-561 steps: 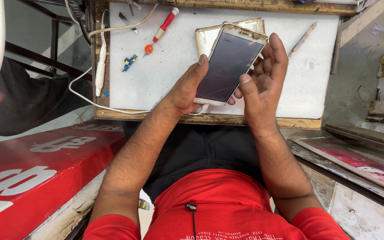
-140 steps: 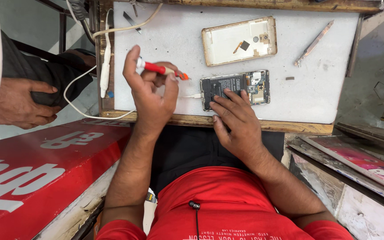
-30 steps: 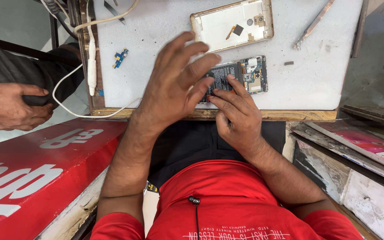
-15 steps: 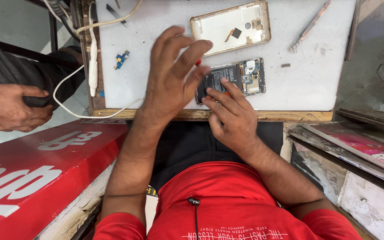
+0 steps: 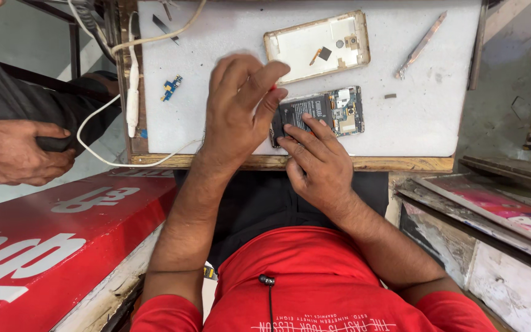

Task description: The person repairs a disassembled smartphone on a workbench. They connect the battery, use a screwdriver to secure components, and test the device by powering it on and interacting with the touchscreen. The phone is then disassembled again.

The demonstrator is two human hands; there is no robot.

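The opened phone body with its black battery and bare green circuit board is lying near the front edge of the white work mat, face down with its insides showing. The right hand is pressing down on its near end, fingers spread and flat, holding it still. The left hand is hovering just above the same end with fingers curled; a sliver of a red-handled tool is showing between thumb and fingers, so it seems to be pinching that, though the tip is hidden.

Judging from this, the tool could slip off and scrape the board or pierce the battery, since the left hand is blocking the view of the contact point. The phone is also sitting close to the wooden table edge, so a hard push could slide it off.

Further back, the gold-coloured empty rear phone shell is lying just beyond the phone body, and a small blue circuit part is resting well to the left. A thin copper-coloured metal strip is lying at the far right. A white cable is trailing along the left border, where it could snag a wrist. Another person's hand is resting off to the left, apart from the work.
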